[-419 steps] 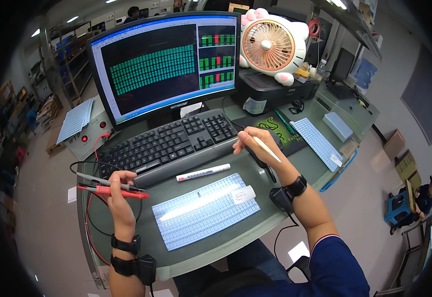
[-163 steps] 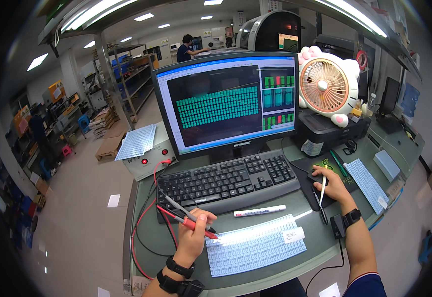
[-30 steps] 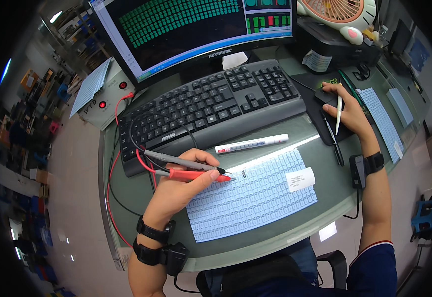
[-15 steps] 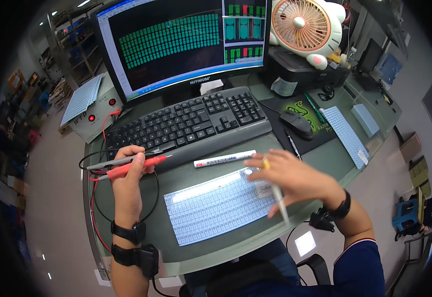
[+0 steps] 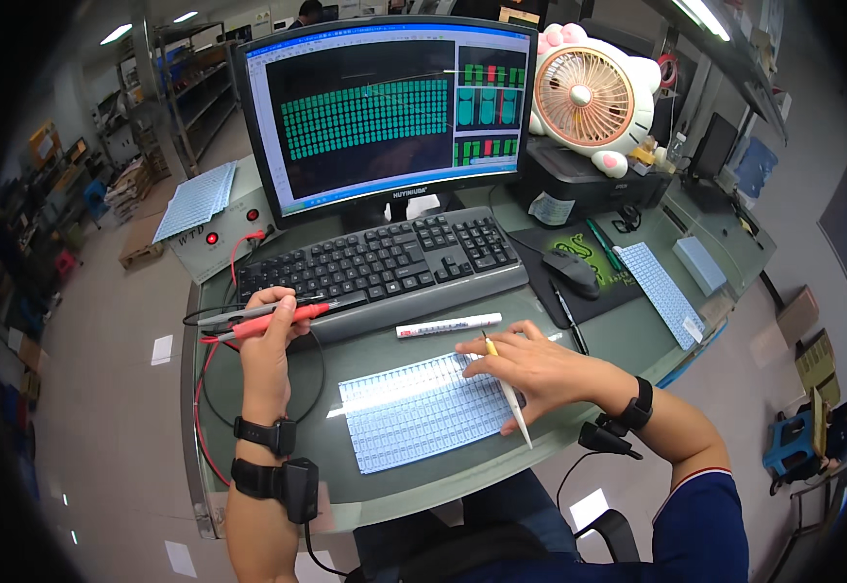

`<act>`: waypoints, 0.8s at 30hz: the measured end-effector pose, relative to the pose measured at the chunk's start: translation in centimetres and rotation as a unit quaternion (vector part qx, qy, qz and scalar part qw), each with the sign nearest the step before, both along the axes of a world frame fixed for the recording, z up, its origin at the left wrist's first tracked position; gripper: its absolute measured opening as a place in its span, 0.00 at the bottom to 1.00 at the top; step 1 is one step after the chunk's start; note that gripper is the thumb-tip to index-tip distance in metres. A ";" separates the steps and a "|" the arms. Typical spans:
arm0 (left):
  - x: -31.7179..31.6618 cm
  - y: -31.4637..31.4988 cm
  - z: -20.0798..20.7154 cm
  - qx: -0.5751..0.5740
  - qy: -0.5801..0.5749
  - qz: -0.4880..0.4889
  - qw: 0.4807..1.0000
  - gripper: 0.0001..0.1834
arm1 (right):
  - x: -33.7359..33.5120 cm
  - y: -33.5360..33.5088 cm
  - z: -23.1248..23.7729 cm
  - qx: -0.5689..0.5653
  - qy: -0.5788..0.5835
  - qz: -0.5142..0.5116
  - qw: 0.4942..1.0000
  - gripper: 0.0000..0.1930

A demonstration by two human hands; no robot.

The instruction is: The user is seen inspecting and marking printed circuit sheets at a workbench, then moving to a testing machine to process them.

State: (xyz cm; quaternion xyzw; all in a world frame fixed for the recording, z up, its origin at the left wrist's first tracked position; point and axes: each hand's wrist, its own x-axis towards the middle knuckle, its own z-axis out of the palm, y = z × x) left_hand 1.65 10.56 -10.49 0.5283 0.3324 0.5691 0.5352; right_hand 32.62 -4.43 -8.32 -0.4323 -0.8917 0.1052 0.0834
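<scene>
My left hand (image 5: 270,340) is closed round a red test probe (image 5: 273,320) and a grey test probe (image 5: 232,313), their tips pointing right, by the keyboard's front edge. A white circuit board panel (image 5: 423,418) with rows of small identical units lies flat on the glass desktop. Over its right end, my right hand (image 5: 559,372) holds a slim white pen-shaped tool (image 5: 513,400) with a yellow section between its fingers. The fingertips and thumb are at the panel's edge and hide part of it. Just beyond the panel lies a white marker (image 5: 450,325).
Behind are a black keyboard (image 5: 385,260) and a monitor (image 5: 385,117). A mouse (image 5: 571,274), a black pen (image 5: 571,321) and another panel (image 5: 659,291) lie to the right. At left stands a tester box (image 5: 220,228) with probe leads. A fan (image 5: 584,92) sits on a printer.
My right hand, blurred and spread before, has come down onto the panel's right end and its fingers have drawn in. The head view has shifted. My left hand keeps both probes.
</scene>
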 end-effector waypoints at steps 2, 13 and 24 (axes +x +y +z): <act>0.0 -0.1 0.1 0.000 -0.006 0.006 1.000 0.08 | -0.3 -0.5 0.1 0.014 -0.004 -0.007 1.000 0.41; -1.0 -0.3 0.2 -0.022 -0.001 0.065 0.998 0.11 | 9.4 -6.5 2.8 0.103 0.183 -0.243 0.947 0.39; 0.7 -0.3 0.4 -0.018 0.003 0.038 0.999 0.10 | 27.6 -14.1 -1.1 0.140 0.068 -0.637 0.755 0.40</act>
